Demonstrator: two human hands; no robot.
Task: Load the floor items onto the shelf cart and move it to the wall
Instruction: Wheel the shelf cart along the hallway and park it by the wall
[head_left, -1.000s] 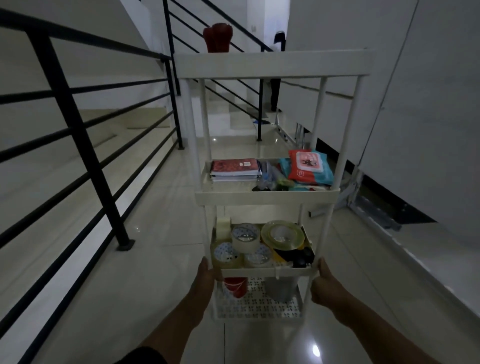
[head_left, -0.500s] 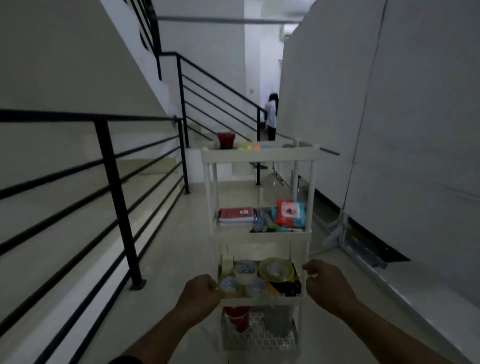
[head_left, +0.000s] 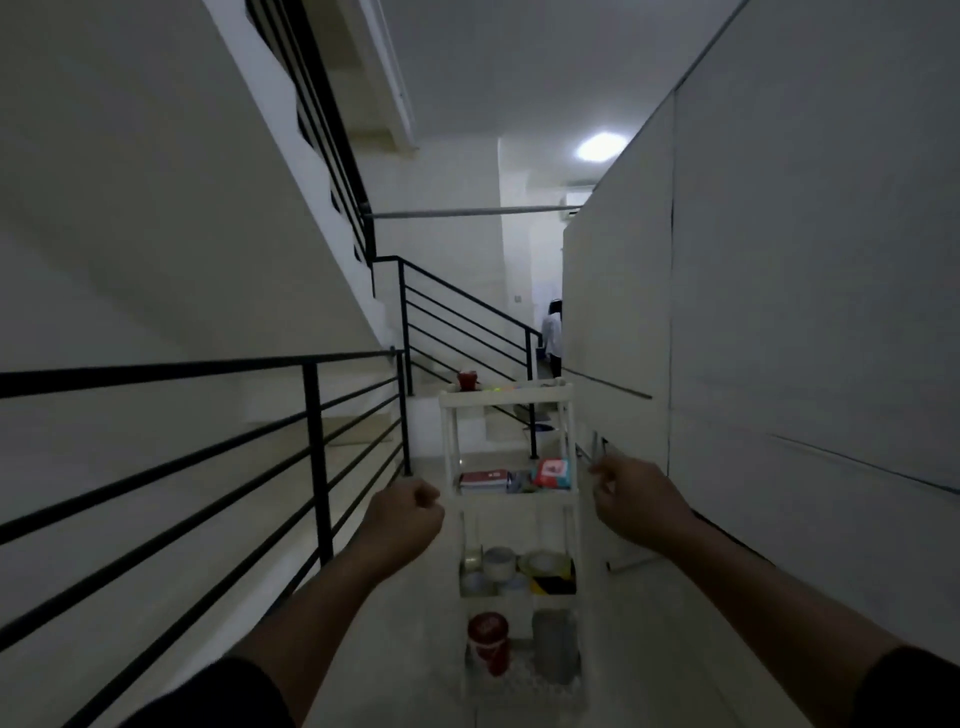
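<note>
Shelving on four tiers, the white shelf cart (head_left: 511, 519) stands upright on the pale floor (head_left: 410, 649) of a narrow landing, roughly midway between the black railing (head_left: 311, 467) on the left and the white wall (head_left: 779, 364) on the right, nearer the wall but not against it. Every tier carries something: a red cup (head_left: 466, 379) on top, a stack of books (head_left: 483, 479) and a red-and-blue wipes pack (head_left: 554, 473) on the second, tape rolls (head_left: 498, 564) on the third, and a red canister (head_left: 488, 642) beside a grey container (head_left: 555, 644) at the bottom. No loose items show on the visible floor, so loading looks finished, and the heavier tubs set low probably help keep the tall, slim frame steady when rolled. The left hand (head_left: 405, 514) is curled into a loose fist just left of the second shelf, and the right hand (head_left: 631, 493) is curled too, just right of the same shelf; neither appears to touch the frame, and neither holds anything. Flanking both uprights like this suits a two-sided push that would keep the cart straight. What seems left is steering it sideways to the right-hand wall, minding the metal bracket (head_left: 631, 564) on the floor beside its base. Farther down the passage, a person in white (head_left: 551, 338) stands near the stairs.
</note>
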